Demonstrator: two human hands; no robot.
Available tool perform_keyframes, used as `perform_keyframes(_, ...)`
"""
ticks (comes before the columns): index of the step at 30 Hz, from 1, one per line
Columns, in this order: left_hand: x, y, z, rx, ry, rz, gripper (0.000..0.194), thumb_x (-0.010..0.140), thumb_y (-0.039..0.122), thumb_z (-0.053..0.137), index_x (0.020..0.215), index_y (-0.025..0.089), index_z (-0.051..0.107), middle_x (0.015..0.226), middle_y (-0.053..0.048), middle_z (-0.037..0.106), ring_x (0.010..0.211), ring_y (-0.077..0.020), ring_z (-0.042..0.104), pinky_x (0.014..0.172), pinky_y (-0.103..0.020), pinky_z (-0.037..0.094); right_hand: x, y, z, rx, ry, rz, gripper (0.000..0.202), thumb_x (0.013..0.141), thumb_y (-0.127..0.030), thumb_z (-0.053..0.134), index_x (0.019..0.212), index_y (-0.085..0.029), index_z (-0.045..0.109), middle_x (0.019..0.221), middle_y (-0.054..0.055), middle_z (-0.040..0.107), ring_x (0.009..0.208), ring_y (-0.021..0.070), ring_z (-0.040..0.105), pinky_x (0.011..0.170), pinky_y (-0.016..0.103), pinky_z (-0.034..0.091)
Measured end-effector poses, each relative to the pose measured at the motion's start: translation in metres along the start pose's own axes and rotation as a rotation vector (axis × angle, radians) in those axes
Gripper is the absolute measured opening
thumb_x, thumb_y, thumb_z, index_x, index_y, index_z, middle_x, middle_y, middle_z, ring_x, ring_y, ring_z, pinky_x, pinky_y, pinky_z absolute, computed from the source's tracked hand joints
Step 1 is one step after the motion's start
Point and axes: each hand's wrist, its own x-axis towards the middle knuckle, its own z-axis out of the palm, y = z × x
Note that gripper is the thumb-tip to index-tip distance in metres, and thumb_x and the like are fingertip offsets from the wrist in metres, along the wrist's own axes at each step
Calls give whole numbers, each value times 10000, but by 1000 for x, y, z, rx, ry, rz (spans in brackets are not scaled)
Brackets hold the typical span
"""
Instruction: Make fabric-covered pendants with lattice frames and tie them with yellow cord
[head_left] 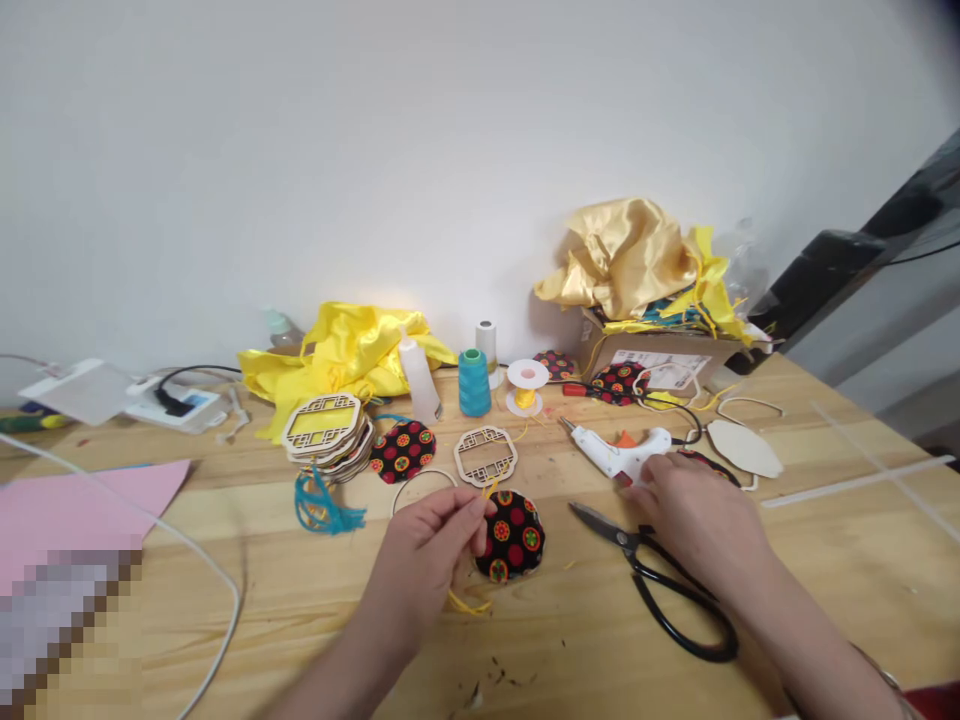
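Observation:
My left hand (435, 545) pinches a thin yellow cord (470, 604), whose ends show above and below the fingers. Right beside those fingertips is a round black fabric piece (511, 538) with red and orange flower dots; whether it is also held I cannot tell. My right hand (694, 510) closes on a white hot glue gun (616, 452), its nozzle pointing left; the palm hides part of the gun. Black-handled scissors (645, 565) lie under and beside the right hand, blades toward the left. A wooden lattice frame (486, 482) sits behind the patterned piece.
A stack of lattice frames (322, 455), a teal tassel (326, 505) and another dotted fabric piece (403, 451) lie left. Behind are yellow satin (337, 350), a glue bottle (420, 380), a teal thread cone (473, 385) and a spool (527, 388). A cardboard box (675, 360) holds fabric.

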Motion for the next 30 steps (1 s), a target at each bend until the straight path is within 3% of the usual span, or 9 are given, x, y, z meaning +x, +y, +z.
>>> perform_keyframes(9,2,-6,0,-277,31,-86,182,702,314,681,681,135,654,488,44,503,380,-13,277,350,-127,170,9,20,9,-106,122,30,221,845,-305,459,722,-167,581,762,104,643,778,260,614,548,298,397)
perform_keyframes(12,3,-6,-2,-328,53,-93,192,681,314,703,700,128,661,497,45,494,392,-11,278,348,-118,178,-13,19,10,-32,124,-35,229,833,-329,461,715,-187,594,744,89,649,708,244,624,539,303,428)
perform_keyframes(14,3,-6,-4,-370,67,-101,198,680,309,708,728,123,664,503,52,476,405,-11,278,348,-111,179,-33,20,15,48,23,-123,237,801,-380,494,697,-205,614,725,81,665,648,240,637,496,308,452)
perform_keyframes(16,2,-5,-6,-420,72,-118,194,686,301,707,741,121,658,507,60,456,412,-10,271,346,-105,173,-52,23,24,140,-19,-254,230,787,-361,517,894,-209,652,843,86,695,717,239,660,590,327,520)
perform_keyframes(18,2,-5,-8,-462,64,-142,187,690,291,708,743,121,650,507,66,441,411,-9,258,343,-104,161,-65,26,33,169,16,-286,320,766,-271,526,1058,-181,623,952,105,692,825,260,661,672,358,546)
perform_keyframes(21,2,-5,-8,-491,48,-160,179,696,281,705,751,119,651,505,71,426,410,-10,238,339,-107,152,-75,24,39,187,48,-308,369,739,-180,506,1092,-153,613,1010,121,681,885,273,654,720,385,556)
perform_keyframes(25,3,-5,-9,-505,42,-159,149,713,260,690,755,121,657,501,73,423,409,-9,220,342,-109,149,-77,27,30,290,58,-392,361,753,-225,505,1103,-210,592,1021,93,679,854,238,668,678,332,569)
perform_keyframes(27,3,-4,-9,-510,51,-156,148,710,258,693,757,122,660,498,72,427,409,-8,231,345,-109,147,-74,44,26,312,125,-356,397,760,-283,503,1152,-239,544,1041,102,664,864,252,662,663,346,562)
perform_keyframes(30,3,-4,-10,-514,74,-155,168,690,264,707,766,119,668,490,70,429,407,-7,249,346,-109,142,-64,90,29,224,239,-85,385,765,-374,506,1111,-210,543,1077,186,618,903,328,630,744,456,501)
